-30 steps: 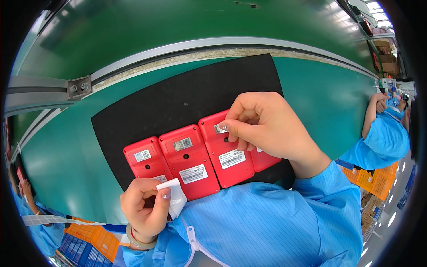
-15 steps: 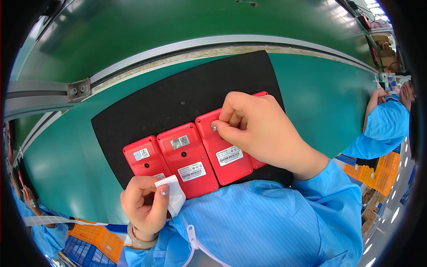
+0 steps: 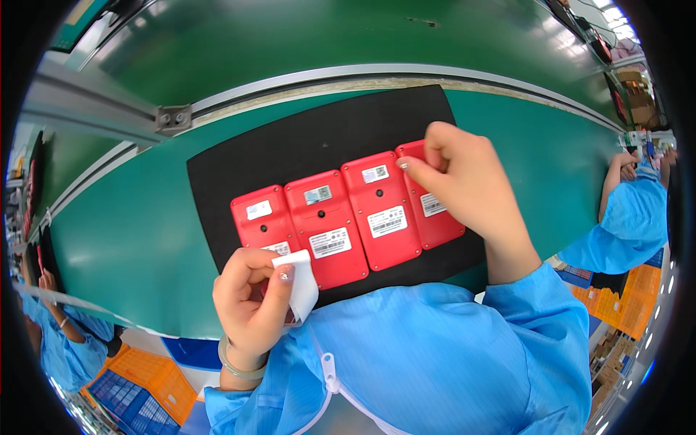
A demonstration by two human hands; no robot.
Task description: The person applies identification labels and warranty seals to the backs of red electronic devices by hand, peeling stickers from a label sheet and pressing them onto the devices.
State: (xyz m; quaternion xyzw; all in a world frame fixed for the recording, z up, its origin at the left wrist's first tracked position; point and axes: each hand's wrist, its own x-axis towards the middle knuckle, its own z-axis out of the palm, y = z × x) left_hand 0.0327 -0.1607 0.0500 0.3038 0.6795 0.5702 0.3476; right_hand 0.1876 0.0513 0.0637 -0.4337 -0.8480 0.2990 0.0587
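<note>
Several red handheld devices lie in a row, back side up, on a black mat (image 3: 319,145). The third device from the left (image 3: 378,206) shows a small silvery label near its top, a dark round spot and a larger white label. My right hand (image 3: 471,181) is above the rightmost red device (image 3: 440,232), fingers curled and closed, covering much of its upper part; what they hold, if anything, is hidden. My left hand (image 3: 250,308) pinches a folded piece of white paper (image 3: 303,288) in front of the leftmost red device (image 3: 264,221), partly covering its lower end.
The mat rests on a green bench top (image 3: 138,225), with a metal rail (image 3: 348,71) along its far side and a metal post (image 3: 94,109) at left. Co-workers in blue sleeves (image 3: 616,225) sit at both sides. Orange crates (image 3: 156,373) and a blue crate (image 3: 130,399) stand below.
My right hand has moved right, from the third device to the rightmost one, uncovering the third's small label. My left hand still holds the white paper. The view has shifted slightly.
</note>
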